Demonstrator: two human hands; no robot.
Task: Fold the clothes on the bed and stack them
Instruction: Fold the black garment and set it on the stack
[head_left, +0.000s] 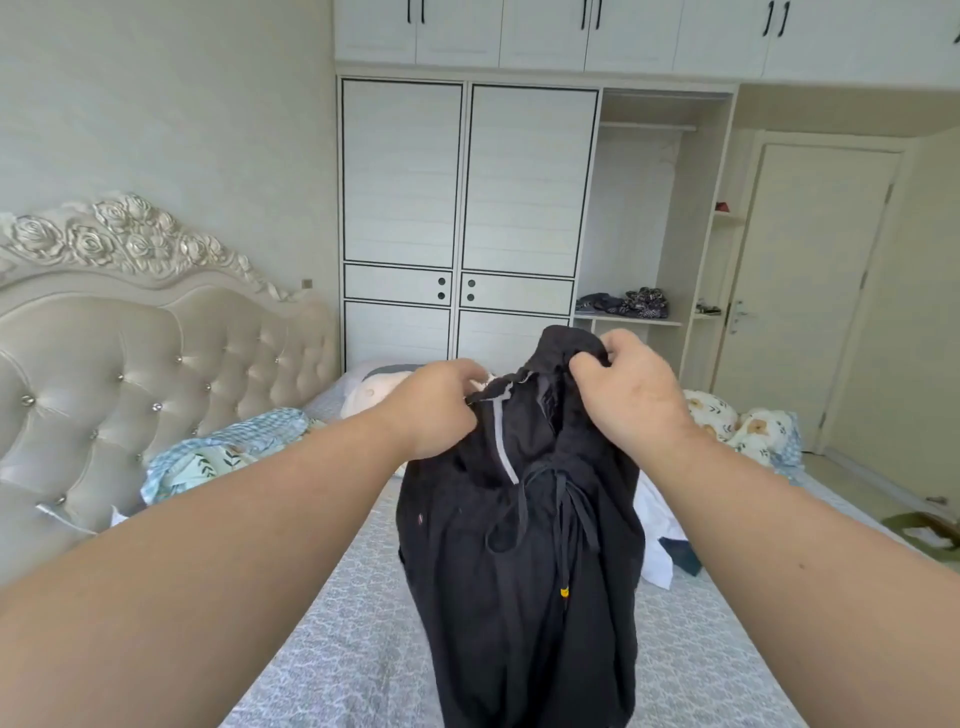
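Observation:
I hold a pair of black drawstring trousers (524, 582) up in the air over the bed (353, 639). My left hand (434, 408) pinches the waistband at its left side. My right hand (631, 395) grips the bunched waistband at its right side. The legs hang down towards me, with the drawstrings dangling in front. A white garment (657, 525) and a dark blue piece (683, 556) lie on the bed to the right, partly hidden behind the trousers.
A blue checked and leaf-print quilt (223, 457) lies bunched by the tufted headboard (130, 364). Flower-print bedding (748, 426) sits at the bed's far right. White wardrobe (457, 208) stands behind, its open shelf holding dark clothes (623, 304). A door (810, 280) is on the right.

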